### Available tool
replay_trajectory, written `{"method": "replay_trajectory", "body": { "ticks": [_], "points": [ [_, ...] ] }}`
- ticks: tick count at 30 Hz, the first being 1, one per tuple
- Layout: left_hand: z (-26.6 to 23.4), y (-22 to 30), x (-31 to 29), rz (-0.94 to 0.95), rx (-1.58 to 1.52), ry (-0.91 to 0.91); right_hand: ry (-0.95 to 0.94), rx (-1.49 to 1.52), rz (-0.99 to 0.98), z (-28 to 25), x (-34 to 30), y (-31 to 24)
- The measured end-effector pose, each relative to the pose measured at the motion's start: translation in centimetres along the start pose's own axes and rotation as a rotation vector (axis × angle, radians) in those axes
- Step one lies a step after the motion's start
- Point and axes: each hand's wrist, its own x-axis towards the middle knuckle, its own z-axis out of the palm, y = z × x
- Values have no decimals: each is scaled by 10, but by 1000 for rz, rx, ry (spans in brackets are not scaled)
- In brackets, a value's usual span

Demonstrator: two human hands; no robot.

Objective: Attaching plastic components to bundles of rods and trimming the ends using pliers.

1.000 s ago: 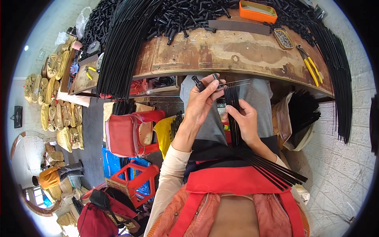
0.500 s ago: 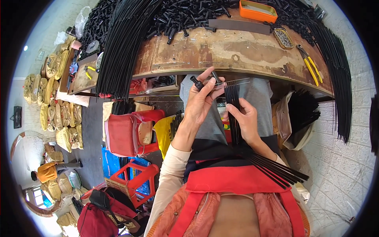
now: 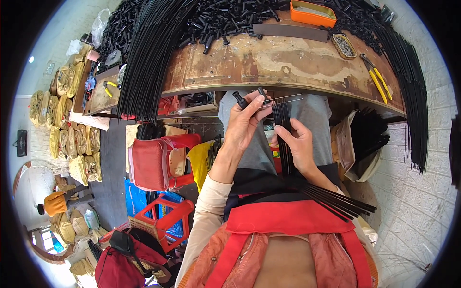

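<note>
My left hand (image 3: 241, 127) is closed, holding black tubular plastic pieces: one flanged piece (image 3: 239, 99) sticks out beside the thumb, another (image 3: 261, 92) by the fingertips. Thin metal wires (image 3: 294, 98) run from its fingers to the right, across the tops of a bundle of slender black rods (image 3: 283, 115). My right hand (image 3: 300, 146) is wrapped round that upright bundle, thumb in front. Its lower part disappears against dark cloth on my lap. More black rods (image 3: 341, 204) lie across my lap at the right. Exactly how the wires meet the rod tips is too fine to see.
Beyond my hands stands a worn wooden table (image 3: 216, 67), heaped with black plastic pieces (image 3: 235, 21). On it are an orange box (image 3: 313, 20), a small tray of metal bits (image 3: 344, 47) and yellow-handled pliers (image 3: 378, 81). Long black rods (image 3: 149, 62) overhang its edge. Red stools (image 3: 149, 163) stand left.
My left index finger, raised and stretched before, has curled down toward the piece at the fingertips. My right hand and the rod bundle have hardly moved.
</note>
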Motion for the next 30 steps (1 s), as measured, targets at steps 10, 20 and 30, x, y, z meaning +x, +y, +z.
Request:
{"method": "replay_trajectory", "body": {
  "ticks": [10, 20, 30],
  "points": [
    [3, 0, -1, -18, 8, 12, 4, -5, 22, -1, 3, -1],
    [5, -1, -1, 17, 24, 5, 8, -7, -6, 1, 5, -1],
    [2, -1, 4, 0, 75, -15, 32, -43, 32, 3, 5, -5]
  ]
}}
